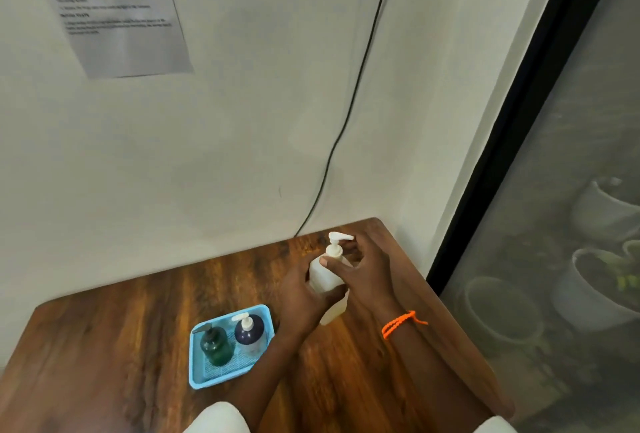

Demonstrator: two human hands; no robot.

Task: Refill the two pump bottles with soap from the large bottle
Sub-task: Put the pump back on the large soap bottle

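The large white bottle (323, 276) with a white pump head stands upright on the wooden table (138, 328), near its far right corner. My left hand (301, 297) grips the bottle's body from the left. My right hand (367, 270) holds the bottle's shoulder just below the pump collar, thumb across the front. A green pump bottle (216, 346) with a dark pump and a dark blue pump bottle (250, 330) with a white pump stand side by side in a light blue tray (207, 379), to the left of my left arm.
A white wall rises behind the table, with a printed sheet (114, 10) taped on it and a black cable (346, 127) hanging down to the table's back edge. A dark-framed glass pane (554, 190) is on the right, with plant pots behind it.
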